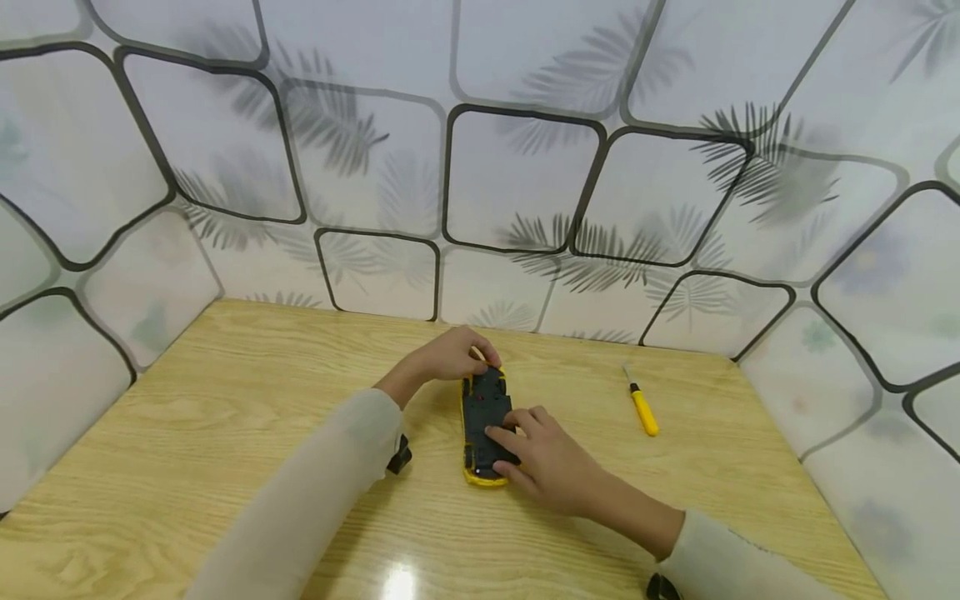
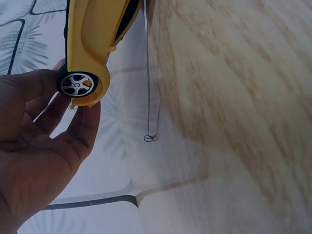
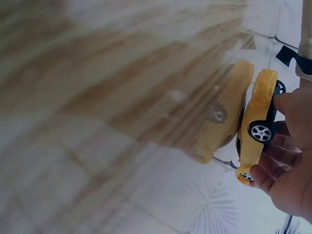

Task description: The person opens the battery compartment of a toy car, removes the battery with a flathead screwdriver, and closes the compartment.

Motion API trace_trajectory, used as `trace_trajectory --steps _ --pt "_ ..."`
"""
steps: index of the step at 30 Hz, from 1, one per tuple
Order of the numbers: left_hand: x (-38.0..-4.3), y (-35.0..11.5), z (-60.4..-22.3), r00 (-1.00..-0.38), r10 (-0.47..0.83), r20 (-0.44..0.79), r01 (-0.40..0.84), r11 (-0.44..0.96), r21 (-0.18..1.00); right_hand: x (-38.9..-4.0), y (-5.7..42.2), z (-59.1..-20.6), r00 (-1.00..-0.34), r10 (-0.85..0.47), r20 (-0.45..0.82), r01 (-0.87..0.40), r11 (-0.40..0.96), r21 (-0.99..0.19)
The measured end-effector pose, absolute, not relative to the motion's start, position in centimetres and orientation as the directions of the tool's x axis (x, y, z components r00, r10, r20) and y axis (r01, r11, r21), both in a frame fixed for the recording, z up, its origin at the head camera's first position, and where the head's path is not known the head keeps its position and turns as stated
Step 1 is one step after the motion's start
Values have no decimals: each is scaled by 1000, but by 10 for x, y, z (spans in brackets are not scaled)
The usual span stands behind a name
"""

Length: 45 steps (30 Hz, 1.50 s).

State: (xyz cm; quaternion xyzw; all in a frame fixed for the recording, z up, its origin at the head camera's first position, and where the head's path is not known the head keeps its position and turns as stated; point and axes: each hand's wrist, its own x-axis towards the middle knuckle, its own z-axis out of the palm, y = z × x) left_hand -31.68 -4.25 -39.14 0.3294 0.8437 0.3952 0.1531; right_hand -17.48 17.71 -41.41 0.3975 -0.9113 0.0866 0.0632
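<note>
Resting nearest, the right hand (image 1: 555,467) lay with its fingers a bit apart, thumb and fingertips on the near part of the yellow toy car (image 1: 483,412); I couldn't tell whether it clamped or only pressed. Car was upside down, roof to the tabletop (image 1: 300,400), dark underside up, between both hands. At its far end the left hand (image 1: 450,354) was clamped on the car, thumb and fingers about a wheel (image 2: 75,84). Off to the right, well apart, lay a yellow-handled screwdriver (image 1: 642,408), untouched. Patterned wall (image 1: 525,183) behind. Step in hand, I'd judge: steadying the car and handling its underside. Next move seemed to call for a firm left hold, leaving the right free for finger work or the screwdriver.
</note>
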Motion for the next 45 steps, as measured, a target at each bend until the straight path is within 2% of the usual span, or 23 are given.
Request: trace_trajectory --steps 13,18,27,32,36,40,45 --pt "-314 -38 -391 -715 696 66 512 458 727 -173 173 -414 -651 -734 192 -756 649 -82" --pt "-308 -43 -390 -750 653 103 521 487 701 -173 172 -412 -646 -741 184 -760 646 -71" --pt "-292 -61 -389 -830 543 125 443 509 738 -172 171 -411 -627 -751 207 -774 631 -51" --pt "-276 -69 -388 -887 456 66 313 493 812 -171 170 -410 -637 -748 188 -766 641 -48" --pt "-262 -70 -388 -919 387 -72 98 402 910 -171 169 -408 -647 -744 167 -759 650 -45" --pt "-252 -69 -387 -907 369 -203 -119 237 964 -170 169 -407 -662 -735 146 -747 663 -48" --pt "-245 -70 -388 -883 383 -272 -252 104 962 -170 169 -407 -663 -735 142 -747 663 -48"
